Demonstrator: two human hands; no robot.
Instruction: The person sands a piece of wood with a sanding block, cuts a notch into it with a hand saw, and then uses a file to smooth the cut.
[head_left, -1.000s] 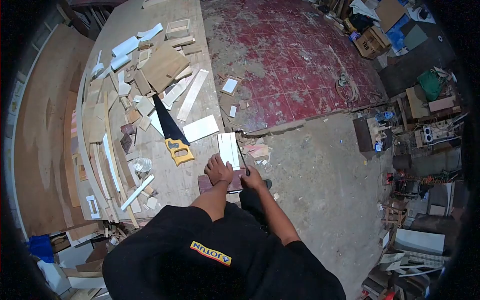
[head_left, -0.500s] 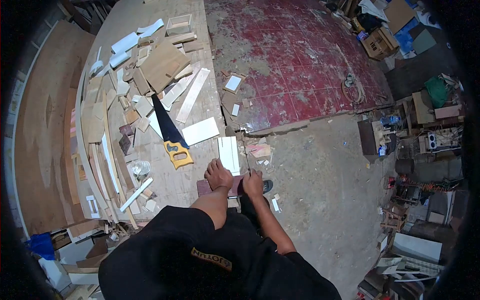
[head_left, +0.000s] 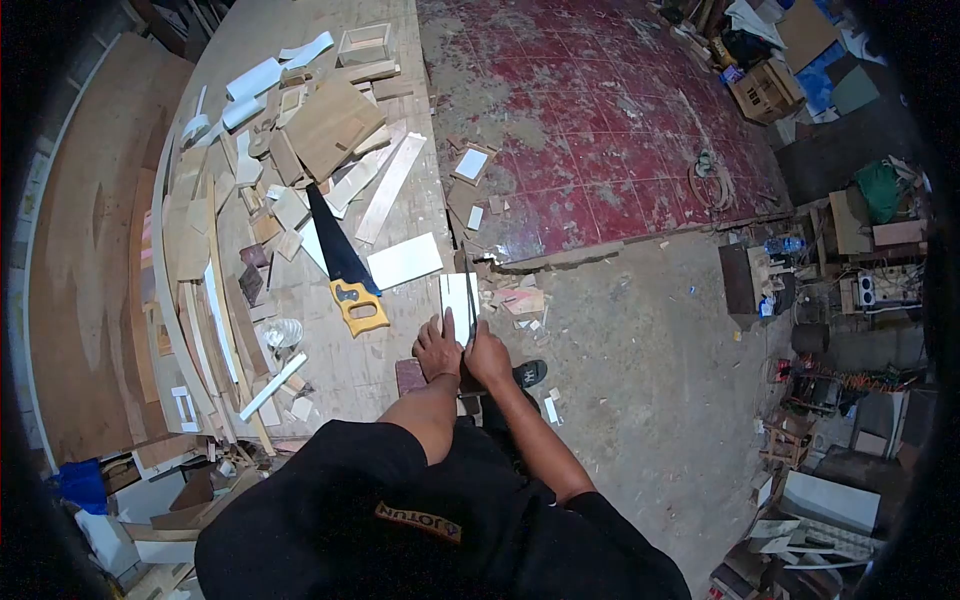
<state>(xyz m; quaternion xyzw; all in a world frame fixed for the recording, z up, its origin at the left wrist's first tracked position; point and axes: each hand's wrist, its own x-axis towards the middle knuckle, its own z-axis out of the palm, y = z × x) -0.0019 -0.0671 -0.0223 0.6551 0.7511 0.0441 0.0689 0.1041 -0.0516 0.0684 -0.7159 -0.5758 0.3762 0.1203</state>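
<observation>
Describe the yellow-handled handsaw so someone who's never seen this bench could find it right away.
Start at the big wooden workbench littered with offcuts. Near its front edge, just beyond the person's left hand, lies the handsaw, flat, blade pointing away. Its bright yellow handle and dark blade stand out among pale wood scraps and the white board beside it.

The left hand (head_left: pixel 437 348) presses flat on a white board (head_left: pixel 458 297) at the tabletop (head_left: pixel 330 370) edge. Just beside it, the right hand (head_left: pixel 487 355) grips a thin saw (head_left: pixel 467 285) running along the board. A yellow-handled handsaw (head_left: pixel 343 265) lies nearby among wood scraps.
</observation>
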